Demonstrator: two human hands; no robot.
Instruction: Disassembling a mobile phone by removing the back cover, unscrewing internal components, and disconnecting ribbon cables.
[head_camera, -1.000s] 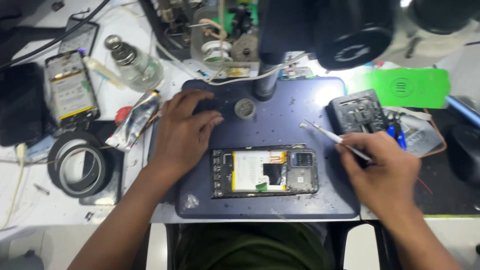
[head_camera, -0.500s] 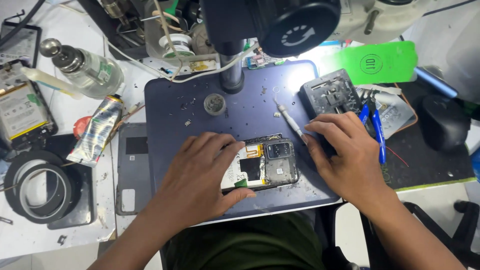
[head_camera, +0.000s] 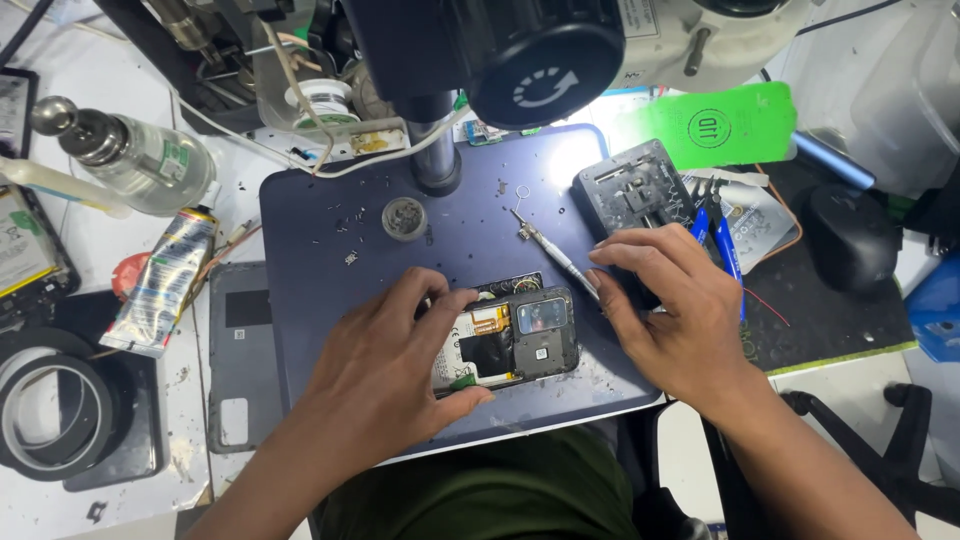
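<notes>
1. Working under the microscope head (head_camera: 560, 50) at the top centre of the frame, the person does best to keep the dark blue work mat (head_camera: 330, 215) steady, since loose screws and debris lie scattered over it.
2. Lying at lower centre of the mat, the opened smartphone (head_camera: 515, 335) shows its back cover off, with camera block and orange flex exposed.
3. Curling over the phone's left half, the left hand (head_camera: 385, 370) pinches its edges between thumb and fingers; in my judgement a firm, flat hold stops it from sliding.
4. Closing around the screwdriver (head_camera: 550, 250) just right of the phone, the right hand (head_camera: 675, 315) holds it low, tip pointing to upper left.
5. Seating the tip squarely before turning seems wise, as such small screws strip easily.
</notes>
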